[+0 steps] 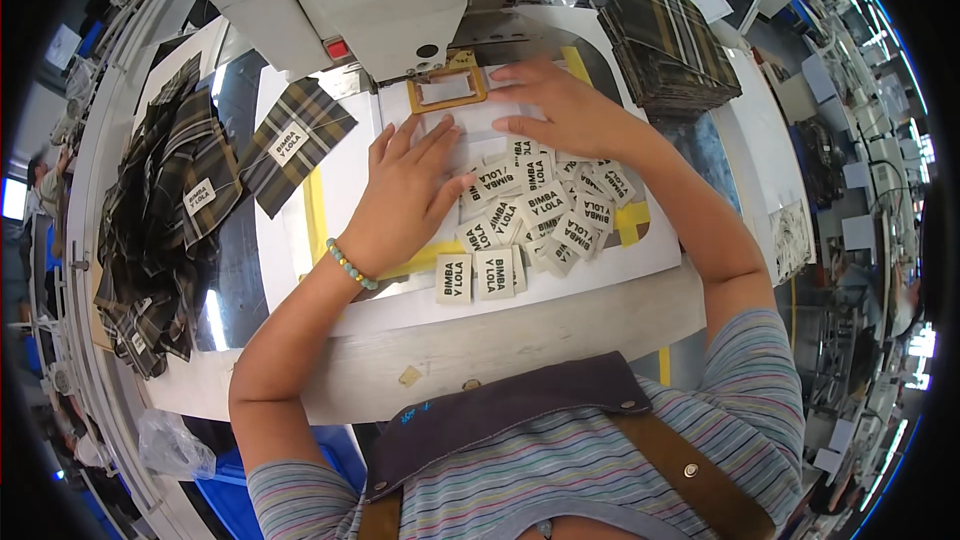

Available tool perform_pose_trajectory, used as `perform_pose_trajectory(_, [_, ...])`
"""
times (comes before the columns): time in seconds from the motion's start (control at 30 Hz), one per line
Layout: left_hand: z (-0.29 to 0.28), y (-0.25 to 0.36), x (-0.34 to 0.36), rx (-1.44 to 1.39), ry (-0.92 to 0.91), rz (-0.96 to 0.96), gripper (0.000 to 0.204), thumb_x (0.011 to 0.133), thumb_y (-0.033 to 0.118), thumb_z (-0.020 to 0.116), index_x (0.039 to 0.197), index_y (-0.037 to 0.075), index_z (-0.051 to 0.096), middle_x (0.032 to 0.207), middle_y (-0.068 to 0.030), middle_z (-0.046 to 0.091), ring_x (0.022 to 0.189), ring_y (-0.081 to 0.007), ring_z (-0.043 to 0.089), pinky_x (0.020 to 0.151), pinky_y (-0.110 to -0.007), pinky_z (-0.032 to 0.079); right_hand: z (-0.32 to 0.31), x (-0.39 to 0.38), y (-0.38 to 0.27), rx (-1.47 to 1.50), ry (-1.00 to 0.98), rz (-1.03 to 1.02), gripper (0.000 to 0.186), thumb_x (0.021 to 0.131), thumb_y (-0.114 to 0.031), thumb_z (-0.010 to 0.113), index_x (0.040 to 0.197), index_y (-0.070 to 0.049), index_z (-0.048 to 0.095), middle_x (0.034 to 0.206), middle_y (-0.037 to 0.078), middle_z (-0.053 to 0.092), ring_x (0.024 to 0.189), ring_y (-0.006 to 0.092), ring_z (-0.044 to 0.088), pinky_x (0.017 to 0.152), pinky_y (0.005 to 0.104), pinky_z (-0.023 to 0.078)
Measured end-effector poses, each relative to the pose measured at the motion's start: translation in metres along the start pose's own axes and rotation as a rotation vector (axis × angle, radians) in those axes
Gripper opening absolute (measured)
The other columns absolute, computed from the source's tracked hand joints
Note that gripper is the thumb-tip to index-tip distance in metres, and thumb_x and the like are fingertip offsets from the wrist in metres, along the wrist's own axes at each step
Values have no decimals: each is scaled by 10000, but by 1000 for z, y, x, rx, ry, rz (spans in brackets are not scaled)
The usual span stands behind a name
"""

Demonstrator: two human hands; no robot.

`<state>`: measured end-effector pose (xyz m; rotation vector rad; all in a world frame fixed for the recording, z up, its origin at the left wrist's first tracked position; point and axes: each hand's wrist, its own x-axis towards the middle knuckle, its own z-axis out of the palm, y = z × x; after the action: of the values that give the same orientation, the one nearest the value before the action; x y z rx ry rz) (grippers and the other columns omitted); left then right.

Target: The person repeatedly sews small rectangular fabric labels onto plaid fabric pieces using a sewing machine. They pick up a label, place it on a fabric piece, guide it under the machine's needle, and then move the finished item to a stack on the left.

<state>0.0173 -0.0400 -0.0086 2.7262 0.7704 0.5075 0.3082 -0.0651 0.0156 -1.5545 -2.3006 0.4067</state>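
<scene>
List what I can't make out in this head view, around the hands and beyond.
In the head view:
Right hand: motion blur obscures upper fingertips; contact with yellow frame unclear.
Label pile: lower pieces hidden under upper ones.
Machine: top cut off by upper edge.
Background workstations: too small near the rim.

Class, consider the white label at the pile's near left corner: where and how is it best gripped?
Probably pinch the white label by its left edge, the left hand coming from the left: it lies flat, that edge is uncovered, and other labels crowd its right.
</scene>
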Motion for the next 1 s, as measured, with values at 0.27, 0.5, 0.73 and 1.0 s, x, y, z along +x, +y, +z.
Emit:
perform_pose_trajectory(0.27, [4,0,-4,-26,37,11,620,1073,368,633,1517,-52,527,1600,-227,530,1546,-480,356,1266,-611,239,30,-10,-21,-259,0,-59,581,1100,-482,569,1594,-174,556,1700,252,355,1600,412,283,1302,531,231])
perform_pose_trajectory(0.5, [7,-2,-1,-26,41,-14,669,1055,341,668,1592,-6,471,1580,-220,549,1568,-457,332,1283,-570,225,30,-7,-25,-261,6,-76,591,1110,-490,542,1608,-172,534,1696,269,351,1599,423,277,1298,538,227])
perform_pose_trajectory(0.73, [1,1,0,79,28,3,643,1064,356,651,1577,3,489,1615,-206,524,1562,-481,345,1286,-576,222,41,-1,-8,-281,73,-122,587,1099,-543,526,1570,-196,574,1674,229,389,1590,405,284,1281,584,219])
perform_pose_trajectory(1.0, [2,-7,6,178,-18,-40,712,1101,498,541,1627,29,442,1665,-206,463,1608,-471,267,1305,-582,180,33,4,-2,-277,26,-144,578,1114,-533,497,1604,-230,536,1663,234,395,1590,393,288,1306,569,205])
